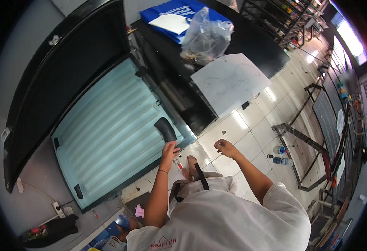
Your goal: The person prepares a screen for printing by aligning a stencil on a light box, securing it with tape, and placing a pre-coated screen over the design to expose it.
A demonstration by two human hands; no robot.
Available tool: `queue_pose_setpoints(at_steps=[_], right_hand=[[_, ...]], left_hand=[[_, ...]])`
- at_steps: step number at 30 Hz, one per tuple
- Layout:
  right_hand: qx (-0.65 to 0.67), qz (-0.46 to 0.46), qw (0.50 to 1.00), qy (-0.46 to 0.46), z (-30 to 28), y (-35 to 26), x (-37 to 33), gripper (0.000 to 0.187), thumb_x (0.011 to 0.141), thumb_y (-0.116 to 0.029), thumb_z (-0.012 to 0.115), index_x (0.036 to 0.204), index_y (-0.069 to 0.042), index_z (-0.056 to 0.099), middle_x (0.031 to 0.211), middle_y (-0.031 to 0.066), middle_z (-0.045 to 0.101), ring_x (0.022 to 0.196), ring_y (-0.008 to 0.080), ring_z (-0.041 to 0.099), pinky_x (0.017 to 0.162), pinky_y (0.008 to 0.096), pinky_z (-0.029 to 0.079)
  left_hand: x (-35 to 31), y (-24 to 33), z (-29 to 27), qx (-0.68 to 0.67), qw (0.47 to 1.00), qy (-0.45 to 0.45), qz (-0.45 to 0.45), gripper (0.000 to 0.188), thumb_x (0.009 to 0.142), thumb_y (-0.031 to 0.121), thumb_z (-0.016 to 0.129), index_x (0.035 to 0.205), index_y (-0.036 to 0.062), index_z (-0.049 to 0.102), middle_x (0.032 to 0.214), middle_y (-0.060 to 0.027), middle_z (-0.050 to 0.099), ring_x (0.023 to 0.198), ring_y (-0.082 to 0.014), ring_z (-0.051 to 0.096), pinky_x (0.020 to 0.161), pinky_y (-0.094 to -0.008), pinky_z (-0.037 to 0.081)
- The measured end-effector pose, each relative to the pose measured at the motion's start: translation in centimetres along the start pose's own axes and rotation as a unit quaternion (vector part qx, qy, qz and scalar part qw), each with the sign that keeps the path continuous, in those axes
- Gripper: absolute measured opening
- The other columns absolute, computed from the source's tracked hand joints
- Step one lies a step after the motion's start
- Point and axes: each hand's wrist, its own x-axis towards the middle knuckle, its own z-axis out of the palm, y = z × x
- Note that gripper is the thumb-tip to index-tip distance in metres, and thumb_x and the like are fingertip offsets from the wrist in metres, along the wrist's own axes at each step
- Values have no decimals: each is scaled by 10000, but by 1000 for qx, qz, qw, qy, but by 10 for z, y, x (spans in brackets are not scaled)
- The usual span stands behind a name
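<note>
My left hand (169,152) is open, fingers apart, over the near right corner of a large flat box with a glass top (108,129). Pale tubes show in rows under the glass. Just beyond the fingertips a curved black strip (165,128) lies on the glass; I cannot tell whether I touch it. My right hand (226,149) hangs in the air over the tiled floor, fingers bent, the thumb a little apart. Nothing shows in it. The box's black lid (72,79) stands raised along its left side.
A black table (259,44) ahead carries a drawing on white paper (233,83), a clear plastic bag (208,35) and a blue bag (154,14). To the right, metal frames (300,138) stand on the floor beside plastic bottles (279,160). A power strip (59,210) lies at lower left.
</note>
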Motion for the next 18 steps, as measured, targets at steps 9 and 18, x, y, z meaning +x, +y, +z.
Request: queue_pose_setpoints(at_steps=[9, 18], right_hand=[[141, -31, 982, 123, -122, 21, -29, 260, 930, -273, 545, 1104, -81, 568, 1033, 60, 637, 863, 184, 628, 728, 334, 504], [200, -4, 958, 205, -336, 49, 113, 335, 894, -261, 547, 1151, -46, 554, 1060, 85, 622, 897, 210, 624, 740, 359, 511]], left_hand=[[-20, -14, 60, 55, 997, 37, 31, 207, 976, 241, 518, 1080, 70, 571, 1004, -25, 612, 816, -118, 595, 682, -243, 479], [-28, -8, 224, 105, 993, -56, 10, 204, 992, 225, 492, 1058, 63, 596, 986, -28, 628, 839, -117, 591, 719, -257, 466]])
